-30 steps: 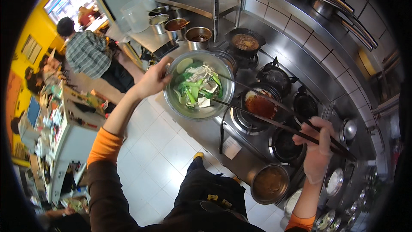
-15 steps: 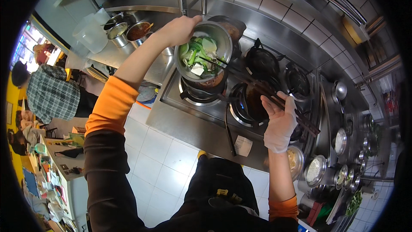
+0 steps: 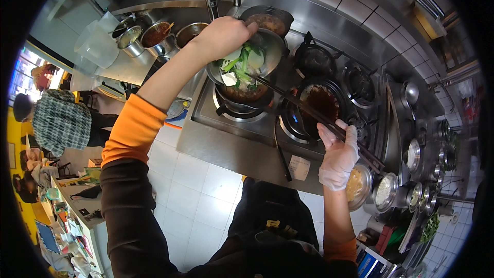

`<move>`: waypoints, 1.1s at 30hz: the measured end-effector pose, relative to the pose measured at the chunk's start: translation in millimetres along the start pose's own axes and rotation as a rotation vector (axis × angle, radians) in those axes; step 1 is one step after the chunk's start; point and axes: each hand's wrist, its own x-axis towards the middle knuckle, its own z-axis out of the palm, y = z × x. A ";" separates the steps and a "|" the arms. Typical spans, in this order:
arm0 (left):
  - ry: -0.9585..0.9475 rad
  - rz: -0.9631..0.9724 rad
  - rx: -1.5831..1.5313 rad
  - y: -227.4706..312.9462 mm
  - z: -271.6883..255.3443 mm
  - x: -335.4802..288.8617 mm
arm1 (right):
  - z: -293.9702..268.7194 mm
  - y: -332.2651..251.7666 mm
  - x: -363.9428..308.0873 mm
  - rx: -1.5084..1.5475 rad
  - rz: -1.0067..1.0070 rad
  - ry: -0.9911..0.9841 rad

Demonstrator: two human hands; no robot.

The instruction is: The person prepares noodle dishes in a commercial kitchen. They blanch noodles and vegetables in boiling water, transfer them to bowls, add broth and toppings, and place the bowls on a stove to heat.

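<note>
My left hand (image 3: 226,37) grips the upper rim of a metal bowl (image 3: 272,49), which is tilted toward me over a dark pot (image 3: 241,96) on the front left burner. Leafy greens (image 3: 237,65) and a white block like tofu (image 3: 229,79) lie near the bowl's lower edge. In a clear glove, my right hand (image 3: 339,160) holds long dark chopsticks (image 3: 311,108), and their tips touch the food in the bowl. My left fingertips are partly hidden behind the rim.
A black pot with dark red-brown sauce (image 3: 323,104) stands right of the bowl, a blue flame beside it. Sauce containers (image 3: 157,36) line the left counter. Metal bowls of ingredients (image 3: 385,193) stand at the right. A person in a checked shirt (image 3: 60,118) is far left.
The bowl has tipped further toward me, and the greens and white block have slid to its lower edge. The chopsticks stay at the food. The whole view has shifted slightly.
</note>
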 end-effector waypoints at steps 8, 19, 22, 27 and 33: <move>0.289 0.176 0.113 -0.6 9.3 -23.9 | -3.7 4.3 -6.2 -0.047 -0.048 0.012; 0.429 0.162 0.032 -8.9 11.0 -57.8 | 20.7 -39.5 -45.9 -0.377 -0.395 0.025; 0.434 0.173 0.070 -7.8 10.4 -64.0 | 36.1 -34.7 -44.3 -0.373 -0.371 -0.042; 0.453 0.235 0.099 -5.3 10.3 -66.2 | 51.9 4.1 -34.2 -0.476 -0.376 -0.257; 0.486 0.238 0.087 -12.8 13.2 -70.0 | 35.1 4.2 -45.3 -0.371 -0.254 -0.134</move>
